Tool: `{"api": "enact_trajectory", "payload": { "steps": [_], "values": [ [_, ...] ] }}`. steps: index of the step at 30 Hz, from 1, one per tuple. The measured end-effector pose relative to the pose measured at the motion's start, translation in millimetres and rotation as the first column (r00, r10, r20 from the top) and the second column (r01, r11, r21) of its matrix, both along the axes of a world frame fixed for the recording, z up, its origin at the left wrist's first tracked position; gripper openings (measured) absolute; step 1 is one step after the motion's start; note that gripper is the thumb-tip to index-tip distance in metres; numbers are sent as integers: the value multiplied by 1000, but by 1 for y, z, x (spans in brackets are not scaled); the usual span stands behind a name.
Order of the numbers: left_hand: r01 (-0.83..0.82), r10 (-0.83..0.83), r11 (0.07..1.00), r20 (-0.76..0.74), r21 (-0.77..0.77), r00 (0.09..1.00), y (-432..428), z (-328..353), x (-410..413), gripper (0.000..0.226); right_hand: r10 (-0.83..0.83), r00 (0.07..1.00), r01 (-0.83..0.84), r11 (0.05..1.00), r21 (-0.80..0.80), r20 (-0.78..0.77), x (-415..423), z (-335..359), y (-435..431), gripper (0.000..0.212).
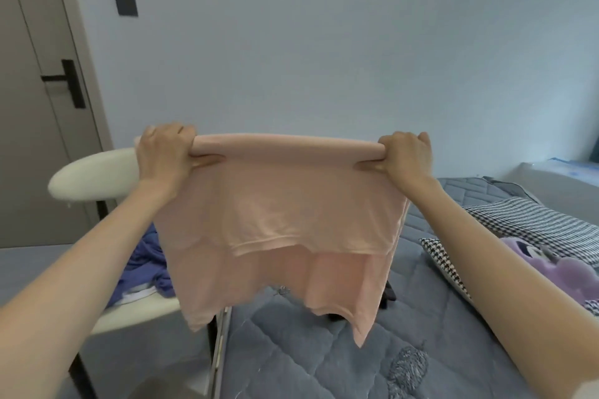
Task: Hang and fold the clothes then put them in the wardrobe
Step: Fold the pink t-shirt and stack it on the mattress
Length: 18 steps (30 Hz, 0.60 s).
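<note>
Pink T-shirt [282, 214]: thin, soft knit, matte, lightly creased, doubled over along a smooth rounded fold at the top. The near layer ends in a stitched hem about halfway down. The far layer hangs lower, with an uneven scalloped bottom edge. The shirt is held up in the air, spread flat between both hands, in front of the wall and over the gap between chair and bed. Whether its lowest corner touches the quilt cannot be told. Left hand [165, 152] grips the left end of the fold, fingers curled tight over the top and thumb pressed against the near face just under the roll. Right hand [405, 155] has the same grip on the right end, the cloth taut between them. Behind and left is a white chair [90, 178] with a smooth, rounded, glossy backrest and dark legs. A crumpled blue garment [146, 262] lies on its seat, partly hidden by the shirt. The bed [291, 350] carries a grey-blue quilted cover with diamond stitching and a fuzzy grey patch [408, 363]. A black-and-white houndstooth pillow [534, 227] and a purple plush toy [551, 266] lie at right, beside the right forearm. A small dark item [390, 293] shows at the shirt's lower right edge, mostly covered. A grey door [32, 74] with a black lever handle [64, 81] is at far left, and a dark square switch plate [125, 4] is on the pale wall.
</note>
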State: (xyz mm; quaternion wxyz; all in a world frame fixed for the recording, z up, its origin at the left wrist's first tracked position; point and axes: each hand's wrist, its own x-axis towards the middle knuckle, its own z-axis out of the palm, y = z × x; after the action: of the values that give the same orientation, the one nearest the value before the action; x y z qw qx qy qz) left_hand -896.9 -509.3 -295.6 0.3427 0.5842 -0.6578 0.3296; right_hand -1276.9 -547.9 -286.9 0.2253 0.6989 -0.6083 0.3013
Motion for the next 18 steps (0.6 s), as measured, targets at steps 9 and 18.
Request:
{"api": "enact_trajectory", "payload": {
  "steps": [9, 18],
  "values": [
    [222, -222, 972, 14, -75, 975, 26, 3, -23, 84, -78, 982, 108, 980, -170, 173, -31, -10, 58, 64],
    [228, -250, 955, 102, 189, 963, -12, -27, -48, 70, -224, 966, 226, 974, 3, 125, -50, -41, 36, 68]
  ]
}}
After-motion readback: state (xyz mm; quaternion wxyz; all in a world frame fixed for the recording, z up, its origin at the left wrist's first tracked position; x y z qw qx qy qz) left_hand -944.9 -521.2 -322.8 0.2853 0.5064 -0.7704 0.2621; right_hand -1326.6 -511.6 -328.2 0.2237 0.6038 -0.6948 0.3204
